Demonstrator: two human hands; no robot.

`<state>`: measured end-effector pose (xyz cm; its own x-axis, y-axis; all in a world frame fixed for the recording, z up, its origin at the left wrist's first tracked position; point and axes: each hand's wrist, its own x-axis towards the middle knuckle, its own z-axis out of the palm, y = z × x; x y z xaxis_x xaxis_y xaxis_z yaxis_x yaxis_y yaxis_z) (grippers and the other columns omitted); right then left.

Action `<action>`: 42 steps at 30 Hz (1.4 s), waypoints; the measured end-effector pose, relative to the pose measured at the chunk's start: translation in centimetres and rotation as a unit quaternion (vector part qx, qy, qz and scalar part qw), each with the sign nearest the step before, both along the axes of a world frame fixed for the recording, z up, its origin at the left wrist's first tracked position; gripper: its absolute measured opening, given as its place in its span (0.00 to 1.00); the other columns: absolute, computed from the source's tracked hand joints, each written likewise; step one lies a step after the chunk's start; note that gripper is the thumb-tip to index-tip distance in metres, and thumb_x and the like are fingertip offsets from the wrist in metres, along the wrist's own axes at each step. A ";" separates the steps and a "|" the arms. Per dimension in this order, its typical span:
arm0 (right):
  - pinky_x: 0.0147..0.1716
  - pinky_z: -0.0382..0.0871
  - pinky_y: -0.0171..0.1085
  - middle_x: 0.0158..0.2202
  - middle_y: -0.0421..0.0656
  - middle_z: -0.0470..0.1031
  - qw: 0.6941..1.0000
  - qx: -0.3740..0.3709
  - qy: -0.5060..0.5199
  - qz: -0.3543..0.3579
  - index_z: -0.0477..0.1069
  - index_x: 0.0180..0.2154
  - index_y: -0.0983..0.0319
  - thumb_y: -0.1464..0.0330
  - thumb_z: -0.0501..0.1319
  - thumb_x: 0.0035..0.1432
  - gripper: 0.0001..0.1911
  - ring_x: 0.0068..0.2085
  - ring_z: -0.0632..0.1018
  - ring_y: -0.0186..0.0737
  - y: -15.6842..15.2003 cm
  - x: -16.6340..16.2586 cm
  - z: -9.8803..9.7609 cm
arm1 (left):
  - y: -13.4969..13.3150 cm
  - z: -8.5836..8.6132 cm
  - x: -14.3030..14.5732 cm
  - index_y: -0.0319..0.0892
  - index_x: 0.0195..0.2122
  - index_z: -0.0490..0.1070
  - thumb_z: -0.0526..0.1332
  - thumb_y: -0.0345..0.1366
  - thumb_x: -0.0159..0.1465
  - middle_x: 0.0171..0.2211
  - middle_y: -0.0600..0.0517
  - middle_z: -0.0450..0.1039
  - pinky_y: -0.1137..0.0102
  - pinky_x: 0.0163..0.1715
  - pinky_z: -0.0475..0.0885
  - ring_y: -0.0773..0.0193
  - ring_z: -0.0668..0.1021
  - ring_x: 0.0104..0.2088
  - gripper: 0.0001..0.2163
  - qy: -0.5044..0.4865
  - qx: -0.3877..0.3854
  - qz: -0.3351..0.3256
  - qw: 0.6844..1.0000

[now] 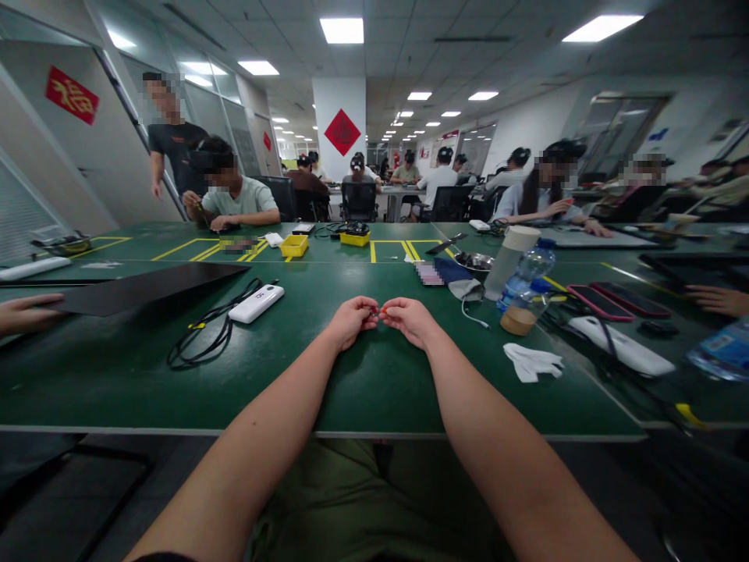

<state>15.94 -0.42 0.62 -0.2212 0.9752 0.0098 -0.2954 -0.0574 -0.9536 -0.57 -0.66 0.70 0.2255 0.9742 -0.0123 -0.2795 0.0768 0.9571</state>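
Note:
Both hands meet over the green table (281, 398), their fingertips nearly touching. My left hand (353, 321) is closed in a pinch around a small dark red piece (373, 311), too small to name. My right hand (409, 321) pinches a small orange-red piece (384, 311), also too small to identify. Whether the two pieces are joined cannot be told. To the left of my hands lies a white power bank (257, 303) with a lit display, beside a coiled black cable (225, 339). A crumpled white cloth or glove (532, 363) rests to the right.
Bottles (518, 312), a pale tumbler (509, 261) and a metal bowl (473, 261) stand at the right, near phones (600, 302) and a second power bank (621, 345). Yellow trays (294, 247) sit farther back. A neighbour's hand (26, 314) touches a dark panel (152, 285) at left.

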 end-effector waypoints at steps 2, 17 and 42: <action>0.32 0.74 0.35 0.28 0.44 0.77 1.000 0.002 -0.001 0.000 0.71 0.30 0.64 0.77 0.65 0.46 0.07 0.31 0.79 0.36 0.0 0.0 0.0 | 0.0 0.1 0.1 0.37 0.37 0.70 0.58 0.23 0.58 0.28 0.50 0.72 0.77 0.24 0.72 0.73 0.75 0.23 0.07 0.002 -0.002 0.001 1.000; 0.35 0.73 0.35 0.31 0.45 0.77 1.000 0.004 0.005 -0.001 0.71 0.28 0.65 0.77 0.67 0.42 0.08 0.32 0.79 0.35 -0.2 -0.1 0.2 | -0.4 0.0 0.0 0.37 0.39 0.71 0.64 0.24 0.52 0.26 0.54 0.70 0.78 0.24 0.70 0.74 0.72 0.22 0.12 0.040 0.053 0.005 0.998; 0.34 0.75 0.36 0.33 0.50 0.77 1.000 -0.001 -0.029 0.002 0.74 0.30 0.65 0.74 0.67 0.44 0.07 0.32 0.79 0.39 0.7 0.4 -0.5 | 0.1 -0.2 0.5 0.35 0.39 0.67 0.62 0.21 0.52 0.28 0.51 0.72 0.76 0.26 0.73 0.72 0.76 0.23 0.13 0.003 0.015 0.006 1.000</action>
<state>16.35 0.32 0.13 -0.2256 0.9742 -0.0047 -0.2403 -0.0603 -0.9688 -0.10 -0.51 0.50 0.2138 0.9767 0.0158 -0.2742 0.0445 0.9606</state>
